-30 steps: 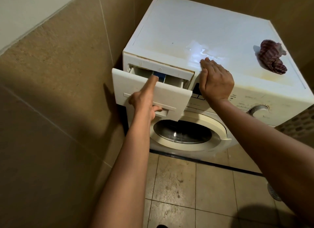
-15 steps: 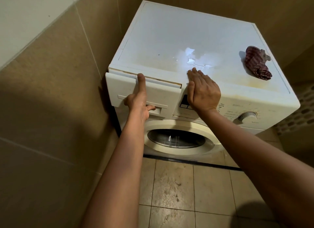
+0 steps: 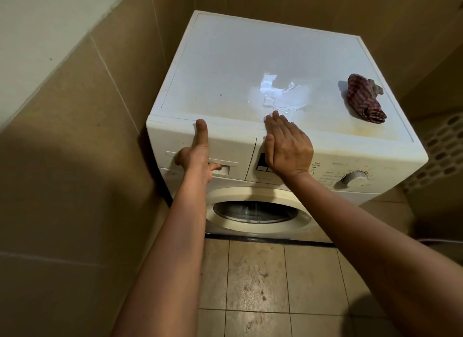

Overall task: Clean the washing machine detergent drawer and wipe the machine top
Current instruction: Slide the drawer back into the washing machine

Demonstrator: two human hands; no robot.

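Observation:
A white front-loading washing machine stands in a tiled corner. Its detergent drawer (image 3: 233, 146) sits flush in the front panel at upper left. My left hand (image 3: 198, 156) lies against the drawer front, index finger straight up to the top edge and thumb at the handle recess. My right hand (image 3: 288, 146) rests flat with straight fingers over the front top edge, beside the drawer. The machine top (image 3: 225, 68) carries a small puddle of water (image 3: 280, 96) and yellowish stains near the front. A crumpled dark red striped cloth (image 3: 363, 99) lies on the top at the right.
Tiled walls close in on the left and behind the machine. A perforated basket (image 3: 441, 146) stands to the right. Below the panel are the round door (image 3: 255, 211) and a program dial (image 3: 354, 177). Worn floor tiles (image 3: 255, 274) lie in front.
The drawer, pulled out a second ago, has slid in under my left hand and now sits flush. My right hand stayed flat on the front edge. The cloth has not moved.

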